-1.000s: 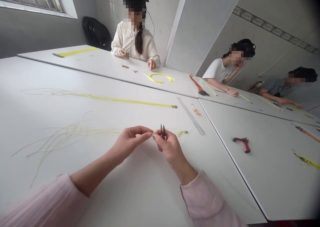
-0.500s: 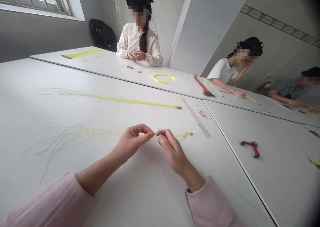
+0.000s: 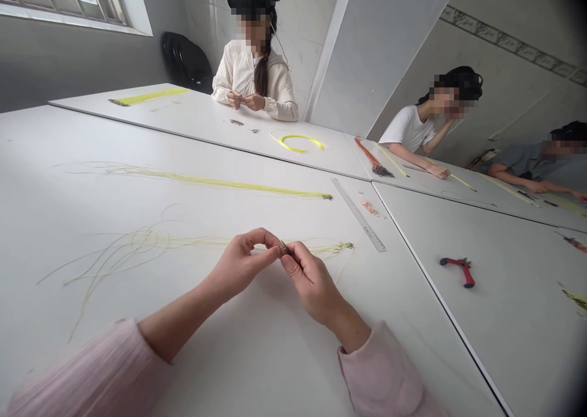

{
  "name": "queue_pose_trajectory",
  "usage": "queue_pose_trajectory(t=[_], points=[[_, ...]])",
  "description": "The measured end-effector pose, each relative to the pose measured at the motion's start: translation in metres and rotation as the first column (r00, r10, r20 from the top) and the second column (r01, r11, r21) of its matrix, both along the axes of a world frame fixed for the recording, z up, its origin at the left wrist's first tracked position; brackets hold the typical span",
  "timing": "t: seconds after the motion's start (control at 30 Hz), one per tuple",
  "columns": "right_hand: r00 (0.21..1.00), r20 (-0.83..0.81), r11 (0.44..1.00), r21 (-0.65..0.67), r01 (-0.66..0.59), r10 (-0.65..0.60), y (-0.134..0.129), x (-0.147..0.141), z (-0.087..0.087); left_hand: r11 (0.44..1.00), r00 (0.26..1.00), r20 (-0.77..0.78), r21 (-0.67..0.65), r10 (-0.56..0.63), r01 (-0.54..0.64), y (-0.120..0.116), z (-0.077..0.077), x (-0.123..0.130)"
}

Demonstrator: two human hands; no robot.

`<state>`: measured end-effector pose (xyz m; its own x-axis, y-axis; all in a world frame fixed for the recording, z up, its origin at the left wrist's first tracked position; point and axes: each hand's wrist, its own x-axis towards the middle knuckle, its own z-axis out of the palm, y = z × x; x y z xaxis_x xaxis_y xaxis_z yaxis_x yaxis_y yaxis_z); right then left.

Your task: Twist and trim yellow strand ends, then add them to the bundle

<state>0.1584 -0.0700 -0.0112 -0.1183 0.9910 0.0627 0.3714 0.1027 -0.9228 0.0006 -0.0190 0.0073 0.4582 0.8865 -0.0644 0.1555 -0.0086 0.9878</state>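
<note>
My left hand (image 3: 241,261) pinches a thin yellow wire (image 3: 261,247) between thumb and fingers. That wire belongs to a loose bundle of fine yellow wires (image 3: 137,244) spread across the white table (image 3: 151,356), with a dark-tipped end (image 3: 342,246) to the right. My right hand (image 3: 312,276) is almost touching the left and holds small metal snips (image 3: 284,247), whose dark tip barely shows between the fingers. The rest of the snips is hidden by my fingers.
A longer yellow wire bundle (image 3: 211,184) lies beyond my hands, beside a steel ruler (image 3: 360,215) and orange scraps (image 3: 369,207). Red-handled pliers (image 3: 458,270) rest on the adjoining table. Several seated people work with wires at the far tables, their hands well apart from mine.
My hands have closed together around the wire. The snips' tip, standing clear a second ago, has sunk almost out of sight between my fingers.
</note>
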Motion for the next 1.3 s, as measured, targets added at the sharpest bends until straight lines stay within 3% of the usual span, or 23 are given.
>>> queue_pose_trajectory(t=[0.47,0.93,1.3], points=[[0.999,-0.036,0.999,0.018,-0.036,0.036,0.0014,0.0002,-0.0014,1.0,0.999,-0.046,0.029,-0.01,0.011,-0.0009,0.0003,0.0014],[0.999,0.034,0.999,0.036,0.0,-0.002,0.0032,-0.0015,-0.0043,1.0,0.997,-0.071,-0.005,0.006,-0.007,-0.0008,-0.0008,0.0007],[0.999,0.037,0.999,0.042,0.011,-0.012,0.0028,-0.0016,-0.006,0.997,0.998,-0.059,0.078,-0.014,0.019,0.0002,-0.0034,0.0007]])
